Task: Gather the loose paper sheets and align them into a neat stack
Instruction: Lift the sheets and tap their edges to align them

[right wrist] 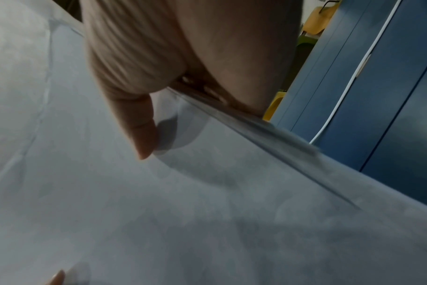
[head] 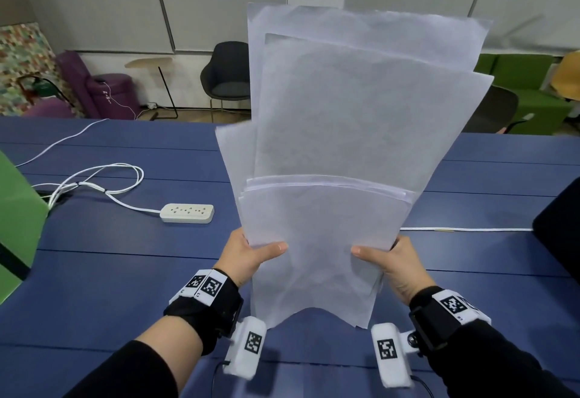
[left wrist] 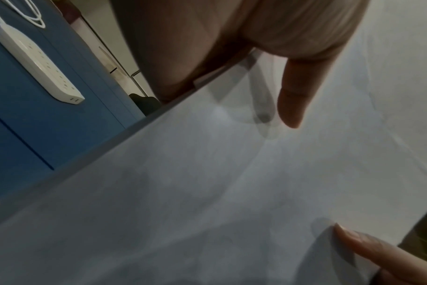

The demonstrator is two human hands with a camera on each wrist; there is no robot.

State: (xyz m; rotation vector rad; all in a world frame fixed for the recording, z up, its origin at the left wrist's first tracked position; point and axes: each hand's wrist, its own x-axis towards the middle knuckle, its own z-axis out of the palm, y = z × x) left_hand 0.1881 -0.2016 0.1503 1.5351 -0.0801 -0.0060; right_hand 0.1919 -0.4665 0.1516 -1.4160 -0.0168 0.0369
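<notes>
A bundle of white paper sheets (head: 329,152) stands upright above the blue table (head: 110,256), its sheets uneven, some sticking far higher than others. The bottom edge bows upward in the middle. My left hand (head: 251,254) grips the bundle's left edge, thumb on the front. My right hand (head: 387,258) grips the right edge the same way. In the left wrist view the paper sheets (left wrist: 207,192) fill the frame with my left hand's thumb (left wrist: 293,100) pressed on them. The right wrist view shows the paper sheets (right wrist: 159,202) under my right hand's thumb (right wrist: 141,131).
A white power strip (head: 187,212) with a looped cable (head: 94,181) lies left of the paper. A green box (head: 15,225) stands at the left edge, a dark object (head: 558,225) at the right. A thin white cable (head: 464,229) runs along the table's right side. Chairs stand beyond the table.
</notes>
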